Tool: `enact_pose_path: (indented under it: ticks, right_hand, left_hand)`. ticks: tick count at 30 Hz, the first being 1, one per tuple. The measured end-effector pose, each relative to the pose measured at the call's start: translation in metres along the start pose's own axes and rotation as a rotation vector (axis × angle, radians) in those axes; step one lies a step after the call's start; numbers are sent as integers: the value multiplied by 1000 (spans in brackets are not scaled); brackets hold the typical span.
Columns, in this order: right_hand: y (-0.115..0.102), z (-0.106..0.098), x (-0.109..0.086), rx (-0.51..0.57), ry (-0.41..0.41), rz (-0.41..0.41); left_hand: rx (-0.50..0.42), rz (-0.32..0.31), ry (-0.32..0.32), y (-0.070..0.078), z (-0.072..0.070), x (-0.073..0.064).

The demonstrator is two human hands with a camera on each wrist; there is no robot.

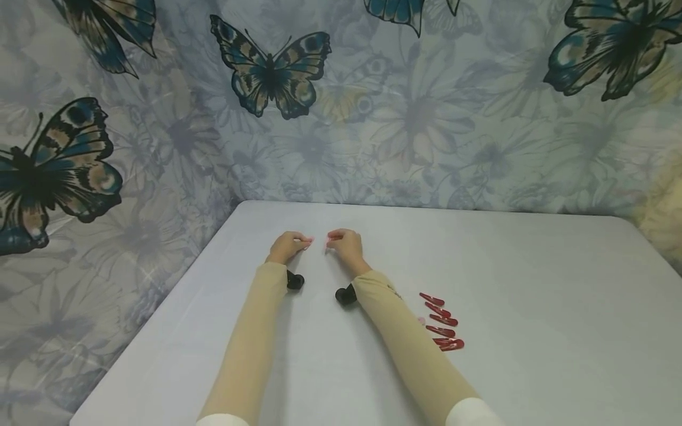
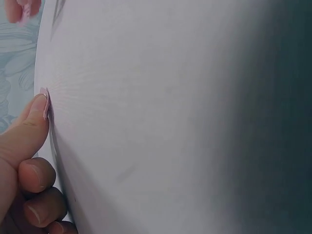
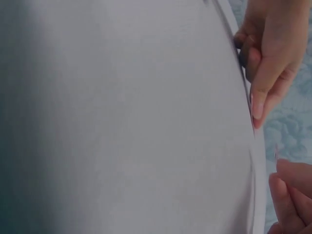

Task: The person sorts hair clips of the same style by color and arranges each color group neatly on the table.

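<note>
Head view: left hand (image 1: 286, 247) pinches left pink piece (image 1: 311, 240); right hand (image 1: 347, 245) pinches right pink piece (image 1: 327, 244).
Both pieces are near frame centre, apart; red hair clips (image 1: 444, 320) lie lower right on the white table (image 1: 538, 284). Left wrist view: left hand grips at lower left. Right wrist view: left hand upper right, right hand lower right.

Butterfly-patterned walls (image 1: 415, 148) stand behind a white table (image 1: 543, 296).
</note>
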State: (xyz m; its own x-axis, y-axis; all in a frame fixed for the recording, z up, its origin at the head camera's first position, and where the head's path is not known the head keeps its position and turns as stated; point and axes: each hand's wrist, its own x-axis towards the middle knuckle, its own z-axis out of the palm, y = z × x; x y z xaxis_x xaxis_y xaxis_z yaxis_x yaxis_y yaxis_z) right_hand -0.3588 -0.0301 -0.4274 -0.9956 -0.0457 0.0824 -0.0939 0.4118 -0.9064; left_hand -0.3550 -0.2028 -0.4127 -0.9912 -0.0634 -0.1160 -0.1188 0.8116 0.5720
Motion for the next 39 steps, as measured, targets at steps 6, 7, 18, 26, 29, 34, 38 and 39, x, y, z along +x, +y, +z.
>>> enact_pose_path:
  ticks: [6, 7, 18, 26, 29, 34, 38, 39]
  right_hand:
    - [6, 16, 1, -76, 34, -11]
    - [9, 20, 0, -87, 32, -14]
    - [11, 31, -6, -210, 54, -86]
    - [6, 25, -2, -217, 73, -96]
    - [5, 24, -1, -210, 63, -79]
    - [4, 26, 0, -215, 49, -66]
    - [2, 26, 2, -223, 46, -85]
    - [2, 26, 3, -227, 45, -90]
  left_hand:
    - [19, 19, 18, -7, 3, -3]
    - [23, 13, 17, -10, 2, -4]
    - [29, 44, 32, -17, 3, -1]
    - [-1, 60, 54, -8, 3, 1]
    - [-8, 55, 51, -7, 4, 1]
    - [3, 55, 57, -6, 5, -1]
    - [0, 59, 76, -5, 2, 0]
    - [-1, 61, 80, -4, 1, 0]
